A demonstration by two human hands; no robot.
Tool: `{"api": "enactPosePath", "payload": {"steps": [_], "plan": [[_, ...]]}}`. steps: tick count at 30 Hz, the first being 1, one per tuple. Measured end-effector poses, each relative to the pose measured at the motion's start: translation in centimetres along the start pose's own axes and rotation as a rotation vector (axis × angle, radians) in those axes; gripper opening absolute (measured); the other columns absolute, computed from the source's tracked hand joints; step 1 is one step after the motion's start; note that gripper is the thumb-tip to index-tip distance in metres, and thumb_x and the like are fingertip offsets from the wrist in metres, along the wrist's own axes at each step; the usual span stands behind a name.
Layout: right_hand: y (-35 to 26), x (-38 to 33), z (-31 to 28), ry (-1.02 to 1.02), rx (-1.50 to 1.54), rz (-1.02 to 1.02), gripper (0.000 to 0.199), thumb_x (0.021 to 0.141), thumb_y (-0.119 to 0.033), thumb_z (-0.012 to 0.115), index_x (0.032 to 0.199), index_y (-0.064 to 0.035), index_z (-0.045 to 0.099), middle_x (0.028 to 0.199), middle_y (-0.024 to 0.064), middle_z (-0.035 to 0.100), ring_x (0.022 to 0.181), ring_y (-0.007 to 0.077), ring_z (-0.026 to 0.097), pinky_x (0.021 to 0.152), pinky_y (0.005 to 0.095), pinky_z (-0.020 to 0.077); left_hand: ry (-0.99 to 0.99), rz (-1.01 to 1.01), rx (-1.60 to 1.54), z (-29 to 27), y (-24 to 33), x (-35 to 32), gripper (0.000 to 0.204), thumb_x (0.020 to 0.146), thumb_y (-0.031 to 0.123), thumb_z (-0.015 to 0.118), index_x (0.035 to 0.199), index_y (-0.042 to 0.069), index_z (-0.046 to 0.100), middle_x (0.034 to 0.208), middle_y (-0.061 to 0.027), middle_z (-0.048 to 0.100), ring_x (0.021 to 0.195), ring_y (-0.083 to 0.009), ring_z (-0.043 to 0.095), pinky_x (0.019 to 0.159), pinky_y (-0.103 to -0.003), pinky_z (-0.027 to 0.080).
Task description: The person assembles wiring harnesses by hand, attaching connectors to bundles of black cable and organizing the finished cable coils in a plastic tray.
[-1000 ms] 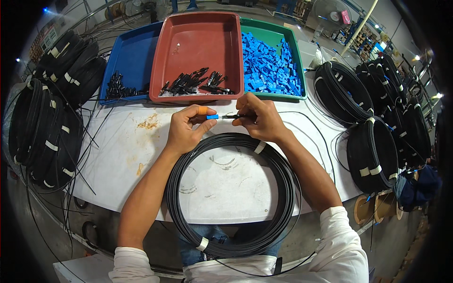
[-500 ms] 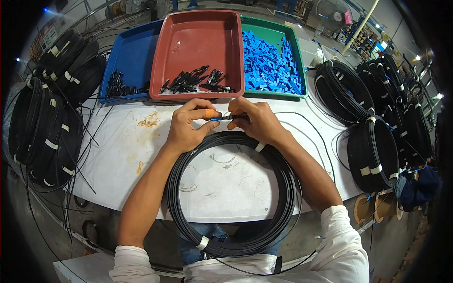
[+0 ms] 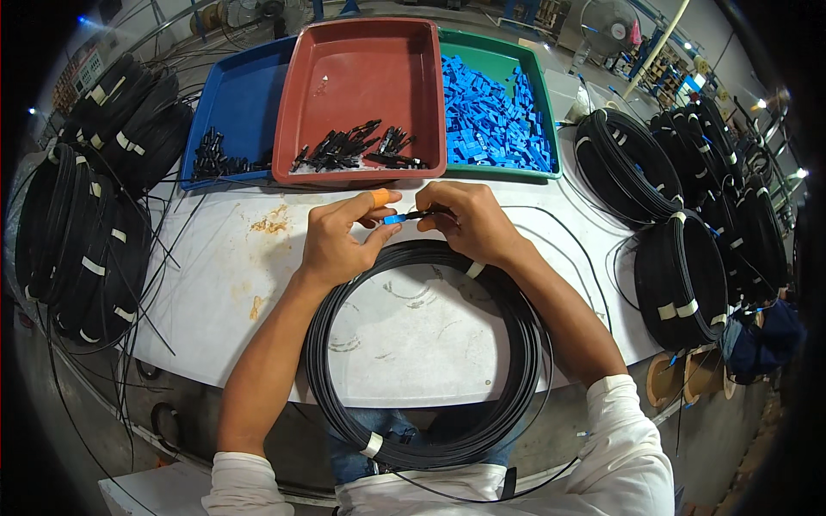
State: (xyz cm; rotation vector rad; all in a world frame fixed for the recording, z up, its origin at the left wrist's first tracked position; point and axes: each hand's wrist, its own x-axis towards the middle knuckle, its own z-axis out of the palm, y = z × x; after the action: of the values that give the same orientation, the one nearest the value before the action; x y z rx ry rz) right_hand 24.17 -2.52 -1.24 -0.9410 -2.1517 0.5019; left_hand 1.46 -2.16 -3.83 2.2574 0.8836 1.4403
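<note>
Centrally, just above the middle of the view, the left hand (image 3: pixel 337 242) pinches a small blue connector piece (image 3: pixel 395 218) between thumb and forefinger; an orange finger cot (image 3: pixel 379 198) covers that forefinger's tip. The right hand (image 3: pixel 471 222) meets it from three o'clock, its fingers closed on a thin black cable end (image 3: pixel 419 213) that touches the blue piece. Both hands hover over the far edge of a large coil of black cable (image 3: pixel 428 357), bound with white tape, which lies on the white desk (image 3: pixel 215 284) and overhangs its near edge toward six o'clock.

At twelve o'clock from the hands stands a red tray (image 3: pixel 361 77) with loose black parts (image 3: pixel 357 148) gathered along its near wall. Touching it at eleven o'clock is a blue tray (image 3: pixel 237 103) holding a few more black pieces (image 3: pixel 211 159). At one o'clock, a green tray (image 3: pixel 540 95) is heaped with blue connector pieces (image 3: pixel 486 116).

At nine o'clock, taped black cable coils (image 3: pixel 82 224) are stacked beside the desk. At three o'clock, more black coils (image 3: pixel 688 232) lean together, some on the desk's edge.
</note>
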Motion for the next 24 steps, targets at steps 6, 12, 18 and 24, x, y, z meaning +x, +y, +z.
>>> {"api": "enactPosePath", "payload": {"steps": [6, 12, 18, 24], "plan": [[0.1, -0.1, -0.2, -0.005, -0.113, -0.037, 0.028, 0.071, 0.018, 0.063, 0.092, -0.0008, 0.061, 0.083, 0.0150, 0.071, 0.078, 0.0300, 0.074, 0.067, 0.0384, 0.0558, -0.093, -0.004, -0.052, -0.4, 0.3, 0.1, 0.055, 0.078, 0.003, 0.082, 0.129, 0.004, 0.063, 0.089, -0.0095, 0.078, 0.078, -0.0197, 0.077, 0.074, -0.028, 0.061], [-0.1, -0.3, 0.3, 0.028, -0.044, -0.001, 0.022, 0.073, 0.019, 0.068, 0.087, 0.0017, 0.065, 0.085, 0.0130, 0.074, 0.073, 0.0248, 0.074, 0.062, 0.0329, 0.0568, -0.049, -0.053, -0.081, -0.1, 0.4, -0.2, 0.064, 0.077, 0.004, 0.084, 0.133, 0.002, 0.051, 0.079, -0.0071, 0.077, 0.079, -0.0170, 0.077, 0.085, -0.029, 0.057], [0.5, -0.7, 1.1, 0.071, -0.064, -0.026, 0.024, 0.072, 0.023, 0.060, 0.084, 0.0032, 0.064, 0.089, 0.0139, 0.076, 0.081, 0.0223, 0.078, 0.065, 0.0297, 0.0601, -0.058, -0.131, -0.200, 0.4, 0.1, -0.3, 0.062, 0.081, 0.002, 0.081, 0.130, -0.002, 0.044, 0.085, -0.0122, 0.076, 0.079, -0.0219, 0.077, 0.079, -0.033, 0.061], [1.7, 0.2, 1.9, 0.033, 0.025, 0.080, 0.021, 0.074, 0.014, 0.065, 0.089, -0.0003, 0.065, 0.084, 0.0133, 0.075, 0.080, 0.0279, 0.076, 0.070, 0.0351, 0.0577, -0.065, -0.239, -0.197, 0.7, -0.6, 0.0, 0.062, 0.079, 0.004, 0.082, 0.131, 0.002, 0.047, 0.086, -0.0110, 0.076, 0.086, -0.0230, 0.077, 0.085, -0.034, 0.060]]}}
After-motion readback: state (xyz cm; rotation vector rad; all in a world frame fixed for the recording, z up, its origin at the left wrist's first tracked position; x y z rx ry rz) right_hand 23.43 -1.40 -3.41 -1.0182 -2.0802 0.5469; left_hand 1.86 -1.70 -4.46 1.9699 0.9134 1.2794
